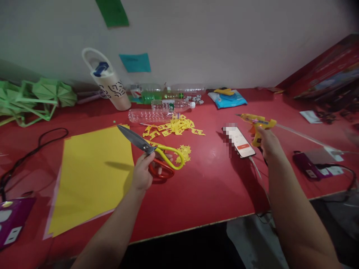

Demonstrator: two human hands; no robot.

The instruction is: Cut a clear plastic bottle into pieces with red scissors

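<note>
My left hand is closed around a pair of scissors with one yellow and one red handle. The scissors' dark blades point up and left, over the edge of a stack of yellow paper sheets. In my right hand is a yellow hot glue gun, its nozzle pointing left and a clear glue stick trailing from its back. Small yellow paper stars lie in a pile just right of the scissors. Behind them is a heap of yellow paper offcuts.
A lit phone on a cable lies left of the glue gun. Clear plastic bottles, a white tumbler and a blue wipes packet stand or lie along the wall. Purple power strips and green paper shapes flank the red table.
</note>
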